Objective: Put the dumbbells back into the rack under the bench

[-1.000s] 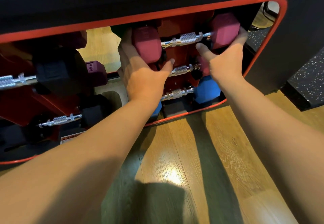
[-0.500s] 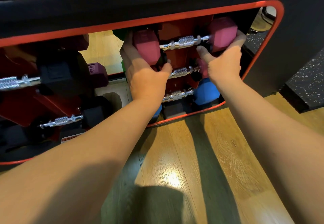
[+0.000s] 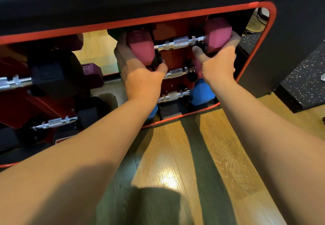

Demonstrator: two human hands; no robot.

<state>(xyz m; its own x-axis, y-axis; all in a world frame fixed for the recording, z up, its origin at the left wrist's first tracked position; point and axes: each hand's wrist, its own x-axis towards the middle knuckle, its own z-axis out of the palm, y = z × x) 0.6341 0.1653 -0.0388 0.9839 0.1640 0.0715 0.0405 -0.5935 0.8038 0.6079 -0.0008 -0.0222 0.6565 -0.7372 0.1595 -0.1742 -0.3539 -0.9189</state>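
I hold the pink hex-headed dumbbell with a knurled chrome handle [image 3: 181, 42] at the top of the red steel rack [image 3: 171, 61]. Its long axis runs sideways, right end slightly higher. My left hand [image 3: 140, 77] cups one head; my right hand [image 3: 219, 61] cups the other.

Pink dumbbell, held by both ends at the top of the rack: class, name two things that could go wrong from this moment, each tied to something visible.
1. The left hand and right hand cup the heads of the pink dumbbell, not its handle, so fingers might be pinched against the red rack as it settles.
2. If it slips, it could drop onto the lower dumbbell below.
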